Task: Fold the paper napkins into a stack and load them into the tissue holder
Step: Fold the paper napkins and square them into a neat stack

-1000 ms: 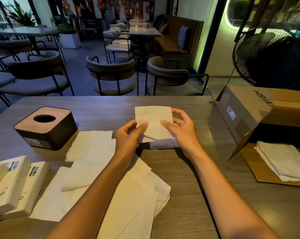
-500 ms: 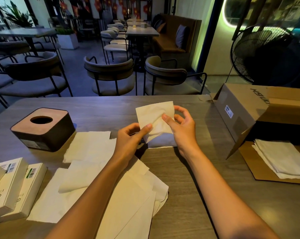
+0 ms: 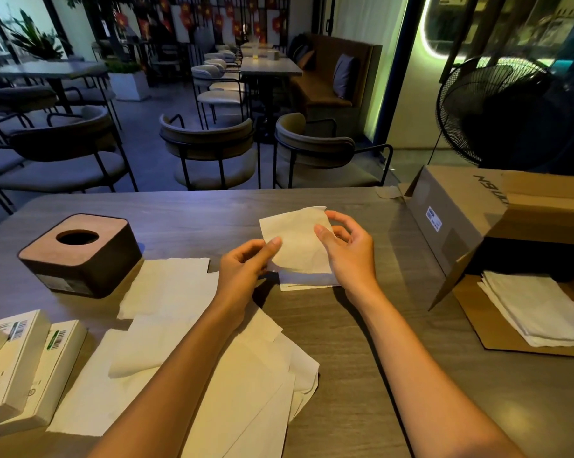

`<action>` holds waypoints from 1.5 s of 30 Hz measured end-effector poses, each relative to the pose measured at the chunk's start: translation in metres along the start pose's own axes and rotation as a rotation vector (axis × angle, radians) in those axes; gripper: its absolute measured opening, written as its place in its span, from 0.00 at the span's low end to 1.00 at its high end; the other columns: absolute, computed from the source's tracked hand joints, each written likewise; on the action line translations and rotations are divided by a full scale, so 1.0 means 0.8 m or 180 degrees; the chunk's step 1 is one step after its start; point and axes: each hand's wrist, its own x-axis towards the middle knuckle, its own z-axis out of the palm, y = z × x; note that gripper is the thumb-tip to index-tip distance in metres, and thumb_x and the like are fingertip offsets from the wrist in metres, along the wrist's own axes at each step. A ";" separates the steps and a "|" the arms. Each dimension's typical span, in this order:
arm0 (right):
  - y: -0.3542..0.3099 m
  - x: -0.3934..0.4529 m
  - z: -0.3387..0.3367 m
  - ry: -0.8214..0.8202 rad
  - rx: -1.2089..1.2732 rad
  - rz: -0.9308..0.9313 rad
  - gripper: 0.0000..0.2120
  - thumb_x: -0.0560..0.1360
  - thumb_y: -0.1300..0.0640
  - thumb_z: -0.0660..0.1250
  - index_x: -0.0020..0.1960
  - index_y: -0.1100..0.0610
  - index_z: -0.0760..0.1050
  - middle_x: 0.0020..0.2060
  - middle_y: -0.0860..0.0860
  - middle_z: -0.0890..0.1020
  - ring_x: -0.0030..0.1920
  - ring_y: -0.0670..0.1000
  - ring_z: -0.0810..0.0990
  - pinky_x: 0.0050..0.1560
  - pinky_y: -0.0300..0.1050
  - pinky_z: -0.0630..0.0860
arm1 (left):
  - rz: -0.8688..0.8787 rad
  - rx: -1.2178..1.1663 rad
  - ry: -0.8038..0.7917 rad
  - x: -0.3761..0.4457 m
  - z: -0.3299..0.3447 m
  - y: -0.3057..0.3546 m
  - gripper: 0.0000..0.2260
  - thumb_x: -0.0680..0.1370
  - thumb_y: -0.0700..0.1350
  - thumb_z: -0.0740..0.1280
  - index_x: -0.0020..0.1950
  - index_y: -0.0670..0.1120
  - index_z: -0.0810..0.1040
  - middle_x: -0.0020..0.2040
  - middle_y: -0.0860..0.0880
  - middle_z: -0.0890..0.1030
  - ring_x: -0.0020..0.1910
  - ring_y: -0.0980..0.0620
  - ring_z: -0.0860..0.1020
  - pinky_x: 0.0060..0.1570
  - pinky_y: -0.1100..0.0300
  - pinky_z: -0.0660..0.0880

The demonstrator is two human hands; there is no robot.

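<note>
A folded white napkin [image 3: 297, 239] is held tilted above the table's middle. My left hand [image 3: 246, 269] pinches its lower left edge with the thumb on top. My right hand [image 3: 348, 252] grips its right side, fingers curled behind it. Under it a small stack of folded napkins [image 3: 307, 281] lies flat on the table. Several unfolded napkins [image 3: 179, 325] are spread at the front left, partly under my left forearm. The dark square tissue holder [image 3: 80, 256], with a round hole in its pinkish top, stands at the left.
An open cardboard box [image 3: 470, 219] lies on its side at the right, with more napkins [image 3: 540, 309] on its flap. Two white packets [image 3: 21, 358] sit at the left front edge. Chairs and a fan [image 3: 497, 110] stand beyond the wooden table [image 3: 361, 375].
Both hands have lifted the folded napkin off the small stack and tilted it clockwise; my right fingers have shifted up to its upper right corner.
</note>
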 end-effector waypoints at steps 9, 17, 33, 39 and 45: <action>0.029 0.017 -0.015 0.0399 -0.1391 0.0066 0.19 0.78 0.52 0.73 0.68 0.45 0.76 0.53 0.46 0.81 0.57 0.51 0.79 0.54 0.56 0.82 | 0.0069 0.1046 0.0303 0.033 0.011 -0.012 0.24 0.76 0.44 0.74 0.70 0.49 0.71 0.42 0.44 0.84 0.39 0.48 0.85 0.42 0.51 0.84; 0.045 0.016 -0.019 0.0102 -0.2499 -0.0445 0.23 0.79 0.51 0.71 0.73 0.51 0.73 0.63 0.51 0.77 0.64 0.52 0.75 0.63 0.52 0.75 | 0.0642 0.2554 0.0603 0.042 0.016 -0.024 0.26 0.77 0.50 0.72 0.72 0.49 0.68 0.36 0.52 0.82 0.43 0.56 0.81 0.55 0.48 0.80; 0.049 0.007 -0.006 -0.1049 -0.4209 -0.0076 0.27 0.87 0.49 0.43 0.84 0.55 0.45 0.84 0.51 0.47 0.83 0.50 0.43 0.81 0.55 0.42 | 0.1246 0.5250 -0.1093 0.070 0.020 -0.055 0.26 0.84 0.61 0.42 0.82 0.56 0.48 0.82 0.54 0.46 0.81 0.52 0.44 0.78 0.48 0.46; 0.052 0.008 -0.002 -0.0991 -0.4210 0.0008 0.28 0.86 0.49 0.42 0.84 0.55 0.41 0.83 0.51 0.41 0.82 0.50 0.38 0.81 0.54 0.35 | 0.1146 0.5381 -0.1239 0.075 0.021 -0.045 0.27 0.83 0.62 0.39 0.81 0.57 0.41 0.82 0.54 0.41 0.79 0.50 0.33 0.76 0.43 0.31; 0.044 -0.006 -0.009 -0.0174 -0.3355 -0.1241 0.25 0.86 0.48 0.49 0.80 0.56 0.64 0.80 0.53 0.62 0.81 0.51 0.56 0.81 0.48 0.48 | 0.1250 0.4582 -0.0963 0.029 -0.006 0.010 0.25 0.82 0.62 0.54 0.79 0.59 0.59 0.81 0.55 0.57 0.81 0.48 0.47 0.76 0.39 0.40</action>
